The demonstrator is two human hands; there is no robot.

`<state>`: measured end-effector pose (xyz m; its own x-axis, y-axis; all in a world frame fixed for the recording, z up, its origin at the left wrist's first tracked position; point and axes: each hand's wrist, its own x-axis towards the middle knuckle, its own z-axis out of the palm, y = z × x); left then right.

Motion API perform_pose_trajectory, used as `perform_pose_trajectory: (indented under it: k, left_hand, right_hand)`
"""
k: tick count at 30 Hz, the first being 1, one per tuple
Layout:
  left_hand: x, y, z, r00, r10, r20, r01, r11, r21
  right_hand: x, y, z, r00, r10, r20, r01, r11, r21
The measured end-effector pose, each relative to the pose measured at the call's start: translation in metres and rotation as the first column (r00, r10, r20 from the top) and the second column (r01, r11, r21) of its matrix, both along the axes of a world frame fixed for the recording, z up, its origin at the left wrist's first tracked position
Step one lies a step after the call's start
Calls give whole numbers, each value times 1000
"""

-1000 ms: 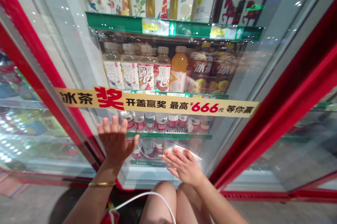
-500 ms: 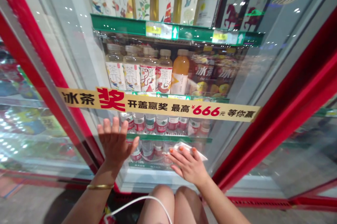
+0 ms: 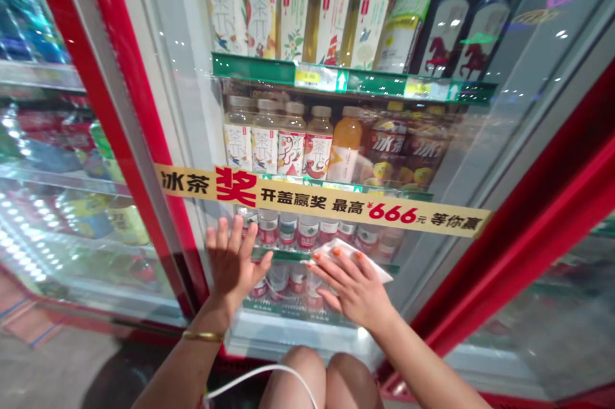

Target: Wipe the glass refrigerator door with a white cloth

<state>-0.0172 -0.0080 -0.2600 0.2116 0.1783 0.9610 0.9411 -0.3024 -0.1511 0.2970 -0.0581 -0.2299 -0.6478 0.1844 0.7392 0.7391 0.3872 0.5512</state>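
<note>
My left hand (image 3: 235, 265) lies with fingers spread and stretched against the glass door (image 3: 185, 43) of a drinks cooler, just under a yellow strip (image 3: 307, 197) printed with black and red characters. It holds nothing, and a gold bangle (image 3: 204, 336) circles that wrist. My right hand (image 3: 353, 281), fingers extended and nails orange, presses a white tissue (image 3: 379, 268) flat on the pane below the strip. Part of the tissue is hidden under the palm. Behind the glass, small red-labelled bottles (image 3: 307, 229) stand near both hands.
Green-edged shelves (image 3: 269, 66) inside hold several tea bottles (image 3: 293, 18) and an orange drink (image 3: 346, 140). Red door frames (image 3: 129, 95) run along both sides. A white cable (image 3: 259, 370) loops over my knees (image 3: 300, 377). Another cooler (image 3: 91, 178) stands at left.
My right hand and the tissue have moved up the glass, closer to the yellow strip. My left hand stays at about the same spot on the door. The view has shifted left and up.
</note>
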Motion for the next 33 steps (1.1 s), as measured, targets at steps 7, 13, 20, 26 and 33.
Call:
perform_pose_trajectory:
  k: [7, 13, 20, 26, 33]
  left_hand:
    - [5, 8, -4, 997, -40, 63, 36, 998, 60]
    - [7, 1, -1, 995, -55, 86, 52, 998, 39]
    - [8, 1, 2, 994, -73, 87, 67, 995, 68]
    - [-9, 14, -12, 990, -115, 79, 113, 993, 33]
    - [-13, 21, -24, 949, -207, 237, 210, 978, 15]
  right_hand:
    - [-1, 23, 91, 862, -201, -466, 261, 963, 67]
    - [-36, 12, 50, 996, -28, 85, 24, 999, 43]
    - [-15, 21, 84, 874, -208, -440, 235, 972, 8]
    - [-67, 28, 56, 978, -115, -175, 111, 993, -35]
    - [45, 8, -35, 855, -259, -449, 326, 942, 77]
